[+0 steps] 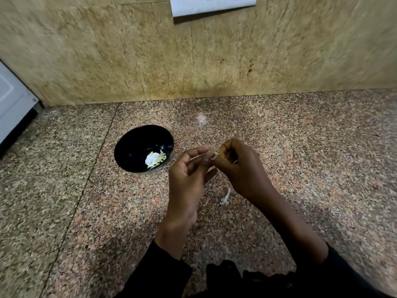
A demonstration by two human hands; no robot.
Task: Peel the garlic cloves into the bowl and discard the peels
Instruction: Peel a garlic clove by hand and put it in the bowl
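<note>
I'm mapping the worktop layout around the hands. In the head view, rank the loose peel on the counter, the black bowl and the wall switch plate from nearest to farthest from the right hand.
1. Loose peel, just below the right hand.
2. Black bowl, to its left, past the left hand.
3. Switch plate, high on the wall.

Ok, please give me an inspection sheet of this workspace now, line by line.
Surface: speckled granite counter.
Job's things: black bowl holding pale garlic pieces; a small clove pinched between both hands.
Clutter: one thin peel lying on the counter under the hands.
Hands: left hand and right hand meet at the clove, above the counter, right of the bowl.
Cables: nothing seen.
Surroundings: stone wall, white switch plate, white appliance at far left.
</note>
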